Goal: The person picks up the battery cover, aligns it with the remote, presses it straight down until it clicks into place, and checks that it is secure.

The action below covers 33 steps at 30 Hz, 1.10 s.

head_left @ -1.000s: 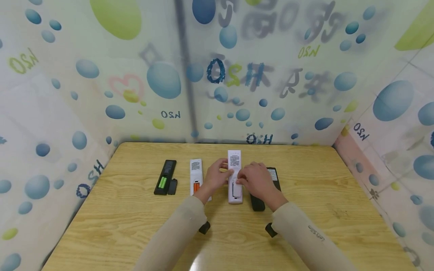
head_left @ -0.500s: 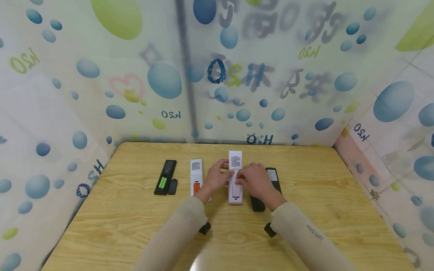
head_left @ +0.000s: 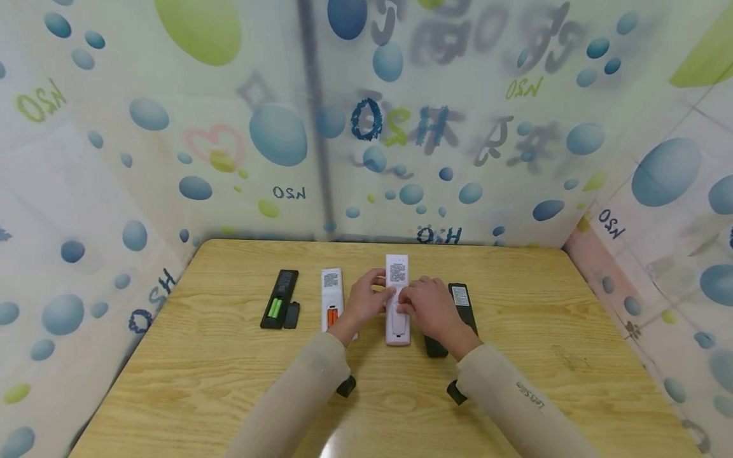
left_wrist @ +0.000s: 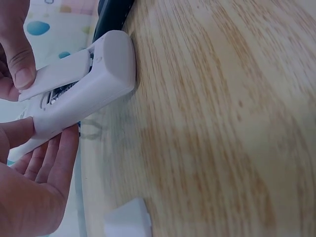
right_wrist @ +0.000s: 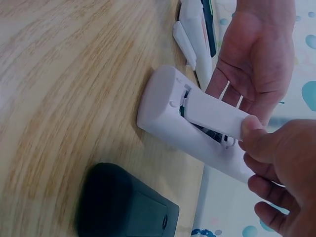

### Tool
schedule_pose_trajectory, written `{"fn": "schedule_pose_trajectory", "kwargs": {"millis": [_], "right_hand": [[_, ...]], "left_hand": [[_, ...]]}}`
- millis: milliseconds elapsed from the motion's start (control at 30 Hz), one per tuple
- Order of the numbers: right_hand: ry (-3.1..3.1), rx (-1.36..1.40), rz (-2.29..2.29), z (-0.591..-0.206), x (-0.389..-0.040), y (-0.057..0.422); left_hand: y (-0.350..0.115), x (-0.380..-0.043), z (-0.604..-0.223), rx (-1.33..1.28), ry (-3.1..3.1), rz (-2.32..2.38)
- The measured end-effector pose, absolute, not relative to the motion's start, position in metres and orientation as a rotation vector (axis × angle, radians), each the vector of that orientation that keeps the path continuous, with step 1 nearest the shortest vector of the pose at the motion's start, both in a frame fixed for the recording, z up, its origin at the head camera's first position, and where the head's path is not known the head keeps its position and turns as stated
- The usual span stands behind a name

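Note:
Back side up, a white remote control (head_left: 397, 273) stands tilted, its near end at the table and its far part raised. My left hand (head_left: 365, 298) grips it, thumb on one side and fingers underneath. Between my right hand's (head_left: 431, 308) thumb and fingers is pinched the far end of the white battery cover (right_wrist: 215, 113). That cover slants over the battery compartment, its other end meeting the remote's near end. Under it, in the left wrist view, dark batteries (left_wrist: 60, 92) show through the gap. The right fingertips are partly hidden in the head view.
On the wooden table (head_left: 515, 286), a black remote (head_left: 283, 283) with green batteries lies left beside its black cover (head_left: 291, 315). Closer lies another white remote (head_left: 331, 289) with orange batteries, a white cover (right_wrist: 183, 44) beside it. A black remote (head_left: 465, 302) is partly behind my right hand.
The battery cover has shifted slightly into line with its compartment, and the dark gap along its left edge has narrowed. Both hands keep their hold with barely any movement.

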State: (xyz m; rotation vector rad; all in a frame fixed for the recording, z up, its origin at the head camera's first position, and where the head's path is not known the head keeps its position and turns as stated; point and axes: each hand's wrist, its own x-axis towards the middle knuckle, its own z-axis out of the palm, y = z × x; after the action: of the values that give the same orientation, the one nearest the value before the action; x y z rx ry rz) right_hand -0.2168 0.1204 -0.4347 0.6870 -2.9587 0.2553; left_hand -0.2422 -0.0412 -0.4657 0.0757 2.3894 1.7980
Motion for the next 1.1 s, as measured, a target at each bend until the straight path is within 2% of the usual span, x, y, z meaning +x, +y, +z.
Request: {"fn": "schedule_pose_trajectory", "kwargs": {"millis": [1100], "right_hand": [[-2.892,0.646,0.189,-0.4423,-0.2149,0.119]], "left_hand": [[-0.0408,-0.2394,-0.464,0.081,2.383,1.813]]}}
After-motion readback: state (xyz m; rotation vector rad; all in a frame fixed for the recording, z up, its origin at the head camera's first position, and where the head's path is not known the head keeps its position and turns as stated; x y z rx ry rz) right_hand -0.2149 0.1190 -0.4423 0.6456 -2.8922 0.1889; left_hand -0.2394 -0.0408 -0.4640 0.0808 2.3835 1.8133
